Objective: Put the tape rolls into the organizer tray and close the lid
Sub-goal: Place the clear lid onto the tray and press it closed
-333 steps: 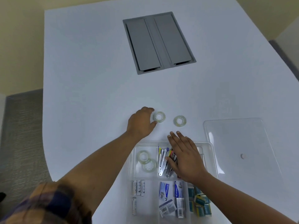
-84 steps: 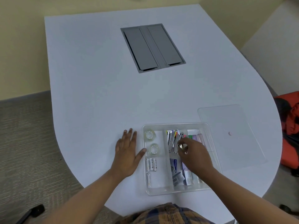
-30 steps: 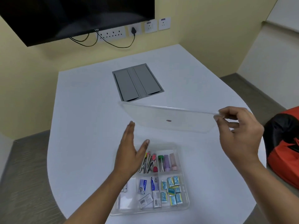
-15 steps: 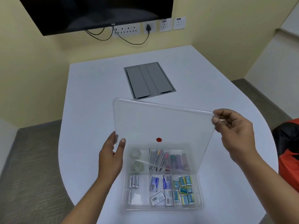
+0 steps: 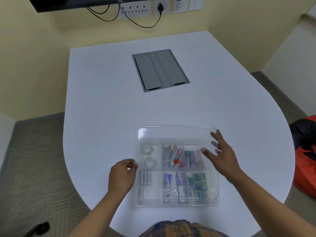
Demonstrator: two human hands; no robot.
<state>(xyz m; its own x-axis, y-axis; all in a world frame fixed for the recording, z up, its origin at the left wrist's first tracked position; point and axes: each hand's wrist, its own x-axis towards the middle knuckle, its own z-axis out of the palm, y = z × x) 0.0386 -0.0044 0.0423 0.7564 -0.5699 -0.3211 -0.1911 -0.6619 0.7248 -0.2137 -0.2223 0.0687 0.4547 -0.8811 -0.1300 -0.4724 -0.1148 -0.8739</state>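
The clear organizer tray (image 5: 176,204) sits near the front of the white table. The clear lid (image 5: 172,132), marked with a red dot, lies over it, its far edge past the compartments. Through the lid I see two tape rolls (image 5: 147,148) (image 5: 150,162) in the far-left compartment. My left hand (image 5: 122,175) pinches the lid's left edge. My right hand (image 5: 220,156) is spread, its fingers over the lid's right side. Pens, tubes, batteries and small packets fill the other compartments.
A grey cable hatch (image 5: 160,71) is set into the table (image 5: 102,117) beyond the tray. A red and black bag (image 5: 306,151) lies off the table's right edge. Wall sockets (image 5: 135,9) and a screen hang on the far wall.
The lid, held tilted above the tray half a second ago, has come down flat onto it. My right hand has let go of its edge and spread open.
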